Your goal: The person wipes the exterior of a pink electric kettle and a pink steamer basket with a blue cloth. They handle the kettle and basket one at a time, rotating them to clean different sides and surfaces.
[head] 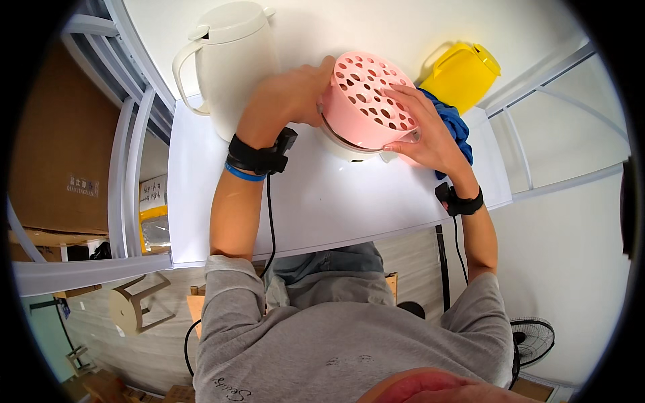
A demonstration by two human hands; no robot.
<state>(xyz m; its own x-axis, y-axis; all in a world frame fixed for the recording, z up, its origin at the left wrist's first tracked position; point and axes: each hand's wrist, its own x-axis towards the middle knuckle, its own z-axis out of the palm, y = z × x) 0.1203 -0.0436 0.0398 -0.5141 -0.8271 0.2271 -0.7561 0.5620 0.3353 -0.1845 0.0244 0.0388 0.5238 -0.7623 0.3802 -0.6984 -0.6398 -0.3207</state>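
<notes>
In the head view, a round pink plastic steamer basket, its top face pierced with many holes, sits tilted over a white round base. A dark gap shows between the two along the near rim. My left hand grips the basket's left side; its fingertips are partly hidden behind the pink wall. On the other side, my right hand has its fingers spread over the holed face and its thumb against the lower right edge. A blue cloth lies just beyond my right hand.
A large white jug with a handle stands left of my left forearm. At the back right is a yellow jug. The white table has metal frame rails on its left. Black cables hang from both wrists.
</notes>
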